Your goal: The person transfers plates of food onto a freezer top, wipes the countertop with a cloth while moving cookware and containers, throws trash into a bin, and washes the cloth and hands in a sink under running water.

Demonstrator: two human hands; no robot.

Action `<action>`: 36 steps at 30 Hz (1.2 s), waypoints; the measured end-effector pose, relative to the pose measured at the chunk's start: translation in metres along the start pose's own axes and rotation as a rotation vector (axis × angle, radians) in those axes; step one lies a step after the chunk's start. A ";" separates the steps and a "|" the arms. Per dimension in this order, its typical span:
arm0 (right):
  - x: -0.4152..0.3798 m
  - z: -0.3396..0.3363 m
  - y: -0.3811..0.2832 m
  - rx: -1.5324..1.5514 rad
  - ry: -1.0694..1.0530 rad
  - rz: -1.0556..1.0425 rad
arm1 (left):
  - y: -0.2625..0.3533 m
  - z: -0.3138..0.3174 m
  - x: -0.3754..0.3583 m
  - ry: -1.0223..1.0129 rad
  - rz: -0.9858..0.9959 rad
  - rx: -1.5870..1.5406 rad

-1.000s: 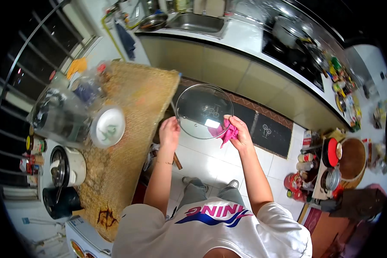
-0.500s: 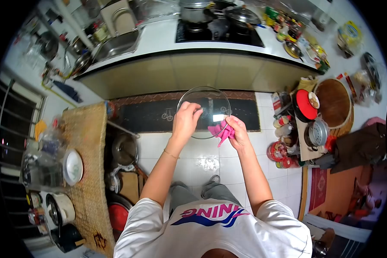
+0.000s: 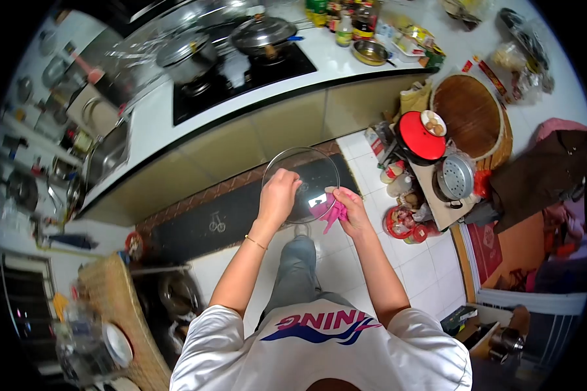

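A round clear glass lid [image 3: 313, 163] with a thin rim is held up in front of me, above the floor. My left hand [image 3: 280, 195] is closed over its left part, fingers bent together near the middle; whatever they pinch there is hidden. At the lower right rim, my right hand [image 3: 350, 210] grips a crumpled pink cloth [image 3: 332, 214] against the glass, thumb on top. Part of the cloth shows through the lid and some hangs below it.
Ahead is a counter with a black stove [image 3: 241, 75], a lidded pot [image 3: 188, 57] and a lidded pan [image 3: 263, 34]. To the right, a red lid [image 3: 421, 135] and a steamer [image 3: 458, 176] sit on a low stand. A woven-topped table [image 3: 120, 306] is at left; a dark mat [image 3: 222, 218] lies below the counter.
My view has turned to the right, so the stove now appears further left. One foot has stepped forward toward the mat. Both hands keep hold of the lid and cloth.
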State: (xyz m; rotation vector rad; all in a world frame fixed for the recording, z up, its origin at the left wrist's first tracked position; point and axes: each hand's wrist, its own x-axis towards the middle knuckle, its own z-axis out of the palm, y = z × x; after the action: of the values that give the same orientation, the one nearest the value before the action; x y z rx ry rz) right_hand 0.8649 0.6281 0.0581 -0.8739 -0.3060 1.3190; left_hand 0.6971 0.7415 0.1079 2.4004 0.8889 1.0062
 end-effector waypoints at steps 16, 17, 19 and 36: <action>0.087 -0.142 -0.113 0.425 0.513 -0.269 | 0.013 0.222 0.231 -0.393 0.346 -0.243; 0.091 -0.163 -0.120 0.482 0.589 -0.284 | 0.020 0.243 0.243 -0.402 0.361 -0.280; 0.088 -0.201 -0.121 0.516 0.687 -0.298 | 0.028 0.270 0.255 -0.433 0.386 -0.330; 0.112 -0.483 -0.102 0.876 1.380 -0.394 | 0.088 0.485 0.343 -0.667 0.597 -0.424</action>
State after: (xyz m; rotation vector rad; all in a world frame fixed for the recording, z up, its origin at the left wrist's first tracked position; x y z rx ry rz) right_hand 1.2816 0.5481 -0.2181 -0.7058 1.0577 0.1863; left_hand 1.2764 0.8608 0.0027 2.3884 -0.2635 0.4209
